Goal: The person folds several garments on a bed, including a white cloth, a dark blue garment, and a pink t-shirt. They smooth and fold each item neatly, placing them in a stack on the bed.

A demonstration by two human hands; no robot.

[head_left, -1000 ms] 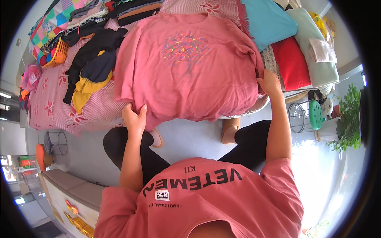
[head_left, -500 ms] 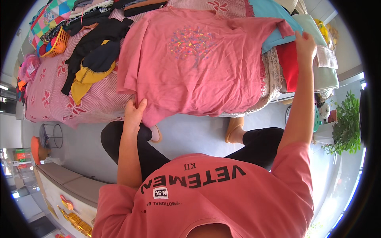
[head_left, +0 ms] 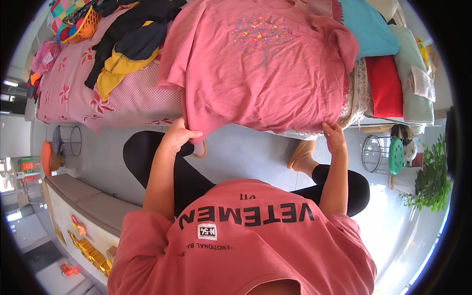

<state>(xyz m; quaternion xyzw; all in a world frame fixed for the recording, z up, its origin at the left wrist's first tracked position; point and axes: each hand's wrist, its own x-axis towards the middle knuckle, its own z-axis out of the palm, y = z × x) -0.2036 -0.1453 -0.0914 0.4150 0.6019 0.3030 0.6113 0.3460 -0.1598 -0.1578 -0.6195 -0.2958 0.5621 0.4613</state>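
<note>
Spread on the bed before me is a pink T-shirt (head_left: pixel 265 73) with a colourful tree print, its hem toward me and hanging a little over the edge. My left hand (head_left: pixel 180 135) pinches the hem's left corner between thumb and fingers. At the hem's right corner, my right hand (head_left: pixel 334 137) is closed on the cloth. The shirt's right sleeve lies crumpled inward near a blue folded cloth (head_left: pixel 368 29). Wrinkles run across the lower part of the shirt, and its neckline is partly cut off at the top of the view.
Black and yellow clothes (head_left: pixel 129 54) lie left of the shirt on the pink patterned bedspread (head_left: pixel 69 93). An orange basket (head_left: pixel 87 25) stands farther left. At right are a red cloth (head_left: pixel 386 88) and a pale green one (head_left: pixel 410 64). A green-topped stool (head_left: pixel 396 156) and a plant (head_left: pixel 433 172) stand beyond.
My right hand has let go of the right sleeve and come down to the hem's right corner. The sleeve has dropped inward. My left hand keeps its hold on the left corner.
</note>
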